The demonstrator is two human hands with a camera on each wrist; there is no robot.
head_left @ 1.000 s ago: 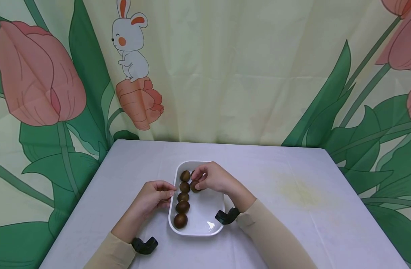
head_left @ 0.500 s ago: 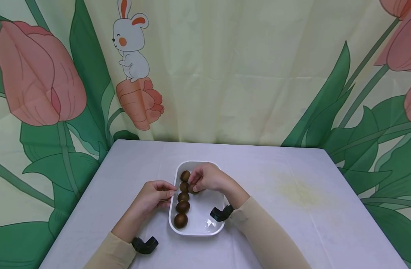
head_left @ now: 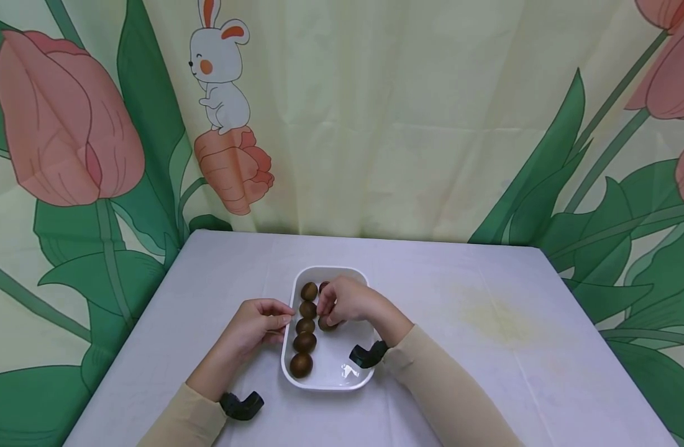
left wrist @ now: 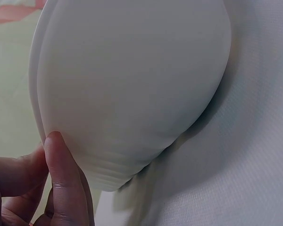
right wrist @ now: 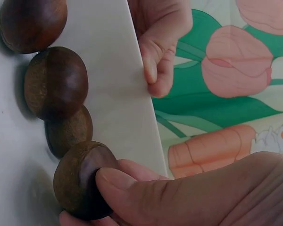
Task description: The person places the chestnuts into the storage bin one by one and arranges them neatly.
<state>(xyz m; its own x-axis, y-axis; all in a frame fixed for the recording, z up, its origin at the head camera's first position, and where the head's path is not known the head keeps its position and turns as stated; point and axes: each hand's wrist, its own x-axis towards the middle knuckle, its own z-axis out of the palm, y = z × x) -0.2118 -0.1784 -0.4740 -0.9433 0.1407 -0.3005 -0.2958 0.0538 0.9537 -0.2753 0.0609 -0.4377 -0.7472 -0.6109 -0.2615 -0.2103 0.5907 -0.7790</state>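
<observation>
Several brown chestnuts (head_left: 301,365) form a column along the left side of a white tray (head_left: 342,382). My right hand (head_left: 350,303) reaches into the tray from the right, thumb and fingers pinching a chestnut (right wrist: 68,181) just right of that column. Another chestnut (head_left: 323,286) shows partly behind this hand, near the far end. On the tray's left side is my left hand (head_left: 263,320); its thumb and finger hold the rim, as the left wrist view shows against the outer wall (left wrist: 132,84). The right wrist view has more chestnuts (right wrist: 56,82) beyond the held one.
The tray stands on a table with a white cloth (head_left: 431,372), which has a yellowish stain (head_left: 498,320) to the right. Behind the table hangs a curtain (head_left: 375,124) printed with tulips and a rabbit. Each wrist wears a black camera mount (head_left: 242,406).
The right hand first shifted left with its chestnut toward the column, then came slightly nearer and back to the right. The left hand stays at the rim.
</observation>
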